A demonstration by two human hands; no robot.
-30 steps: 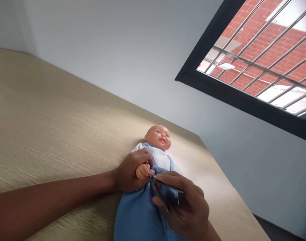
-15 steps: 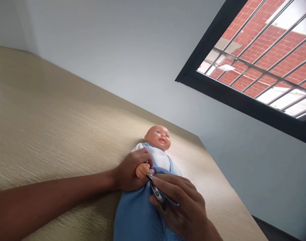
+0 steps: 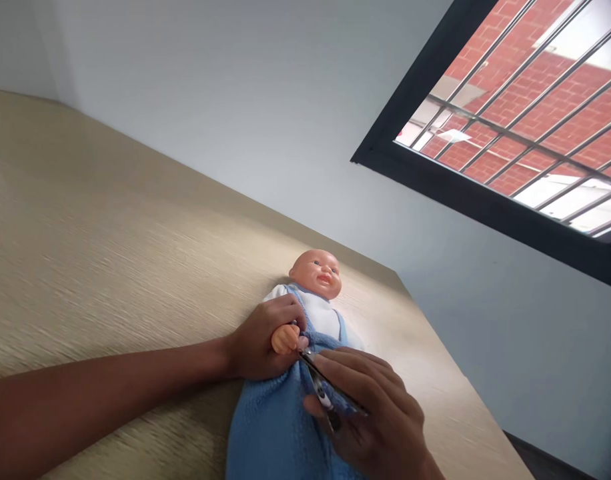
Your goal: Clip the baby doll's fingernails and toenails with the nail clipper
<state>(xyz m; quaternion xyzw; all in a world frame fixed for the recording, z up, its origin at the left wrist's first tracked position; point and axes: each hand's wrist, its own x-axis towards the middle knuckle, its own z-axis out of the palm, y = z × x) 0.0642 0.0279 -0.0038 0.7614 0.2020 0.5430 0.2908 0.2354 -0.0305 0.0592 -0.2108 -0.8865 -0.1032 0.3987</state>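
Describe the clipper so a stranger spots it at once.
On the pale table lies a doll in blue and white. Over its front, the right hand holds the clipper, tip near the doll's fist. Shiny metal sets it apart from the blue cloth and orange fist.

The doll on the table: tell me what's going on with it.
A person's left hand holds the doll by one arm, with the doll's hand showing. The right hand holds a clipper, its tip right by the doll's hand; whether they touch is hard to tell. The doll lies face up on the table.
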